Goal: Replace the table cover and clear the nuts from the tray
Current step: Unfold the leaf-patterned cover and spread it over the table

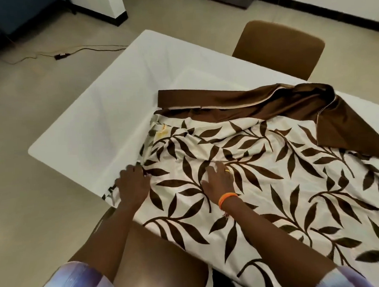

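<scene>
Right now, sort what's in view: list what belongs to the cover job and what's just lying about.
Job:
leaf-print cover, half spread
white table
left hand at the cover's edge
right hand flat on it

Lying about:
far brown chair
near chair
floor cable

No tray or nuts in view.

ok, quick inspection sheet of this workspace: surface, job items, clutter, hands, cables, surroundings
Surface: white table, far and left parts bare.
Job's things: leaf-print cover with brown border, rumpled, spread over the near right part only; yellowish stain near its far left corner. Tray and nuts: nothing seen.
Clutter: nothing seen.
Hands: left hand at the cover's left edge; right hand flat on the cover, orange wristband.
Cables: black cable with adapter on the floor.
Surroundings: brown chair opposite, tiled floor.
</scene>
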{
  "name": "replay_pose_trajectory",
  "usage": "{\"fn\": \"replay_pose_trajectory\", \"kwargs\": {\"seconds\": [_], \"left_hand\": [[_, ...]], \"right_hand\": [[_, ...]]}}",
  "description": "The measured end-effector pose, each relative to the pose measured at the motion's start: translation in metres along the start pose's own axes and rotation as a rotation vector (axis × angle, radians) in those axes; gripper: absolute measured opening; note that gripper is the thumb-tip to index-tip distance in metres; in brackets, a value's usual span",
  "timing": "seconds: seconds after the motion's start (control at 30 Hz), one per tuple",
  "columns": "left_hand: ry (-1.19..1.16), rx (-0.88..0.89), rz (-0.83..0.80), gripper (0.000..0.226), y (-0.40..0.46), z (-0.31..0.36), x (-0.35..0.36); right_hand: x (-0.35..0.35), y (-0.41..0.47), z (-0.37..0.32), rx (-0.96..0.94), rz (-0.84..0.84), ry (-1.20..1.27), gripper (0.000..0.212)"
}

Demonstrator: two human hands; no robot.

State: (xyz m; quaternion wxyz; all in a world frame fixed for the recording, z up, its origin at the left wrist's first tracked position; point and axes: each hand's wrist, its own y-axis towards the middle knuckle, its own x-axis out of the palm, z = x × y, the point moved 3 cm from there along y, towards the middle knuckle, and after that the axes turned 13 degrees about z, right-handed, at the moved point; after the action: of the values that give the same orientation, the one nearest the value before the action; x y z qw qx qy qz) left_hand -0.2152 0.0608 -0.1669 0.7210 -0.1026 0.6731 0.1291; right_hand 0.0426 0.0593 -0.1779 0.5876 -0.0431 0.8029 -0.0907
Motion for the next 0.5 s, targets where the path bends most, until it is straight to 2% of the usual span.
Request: {"fn": "replay_pose_trajectory", "kwargs": {"seconds": [0.1,0.23,0.3,0.37,0.43,0.5], "left_hand": [[-0.015,0.049,0.066,0.026,-0.006,0.006,-0.012],[-0.009,0.112,0.094,0.022,-0.011,0.011,-0.024],[-0.203,0.117,0.099,0.018,-0.014,0.012,-0.026],[-0.458,0.136,0.072,0.020,-0.029,0.021,-0.028],[-0.721,0.149,-0.043,0.017,-0.047,0.037,-0.034],[-0.881,0.165,-0.197,0.018,-0.062,0.050,-0.038]], "right_hand": [[-0.002,-0.008,-0.015,0.043,-0.018,0.053,0.044],[-0.005,-0.014,-0.040,0.044,0.028,0.196,0.034],[-0.007,-0.018,-0.054,0.076,0.047,0.335,0.028],[-0.009,-0.023,-0.069,0.233,0.008,0.631,0.031],[-0.008,-0.028,-0.082,0.441,-0.132,0.987,0.044],[-0.008,-0.031,-0.090,0.476,-0.131,1.121,0.046]]}}
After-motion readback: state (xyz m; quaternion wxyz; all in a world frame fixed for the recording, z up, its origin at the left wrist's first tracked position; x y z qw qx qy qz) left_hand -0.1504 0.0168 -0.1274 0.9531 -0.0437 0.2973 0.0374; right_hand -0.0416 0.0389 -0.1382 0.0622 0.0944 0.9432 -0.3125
